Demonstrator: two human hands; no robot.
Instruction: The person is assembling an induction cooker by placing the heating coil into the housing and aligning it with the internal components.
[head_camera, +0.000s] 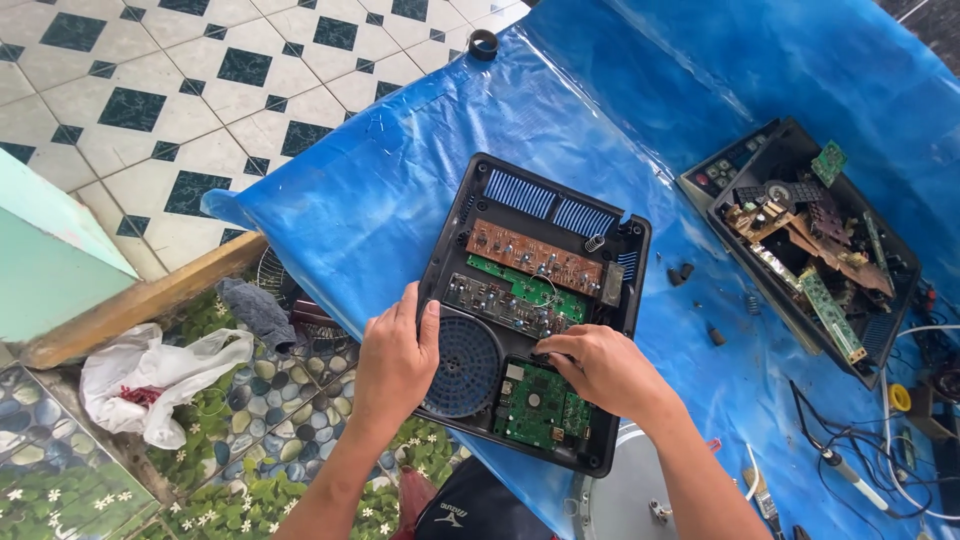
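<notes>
The person is working inside an opened black induction cooker base (530, 310) that is lying on a blue plastic sheet (400, 190). The left hand (397, 355) is gripping the base's near-left edge, thumb curled over the rim and fingers wrapped under it, bracing it just left of the round black fan grille (462, 366). The right hand (600, 368) is resting over the middle of the base, its fingertips bent down and touching the lower end of the long green circuit board (520, 288); whether they are pinching a part there I cannot tell.

To do this well, I judge that the left hand should be holding the base firmly while the right is working gently, so that the thin wires are not strained.

A square green board (540, 405) is lying below the right hand, and a brown board (535, 255) near the base's far side. To the right of the base, a second black housing (800, 240) is holding loose boards. A white plastic bag (160, 380) is lying crumpled to the base's left, on the floor.
</notes>
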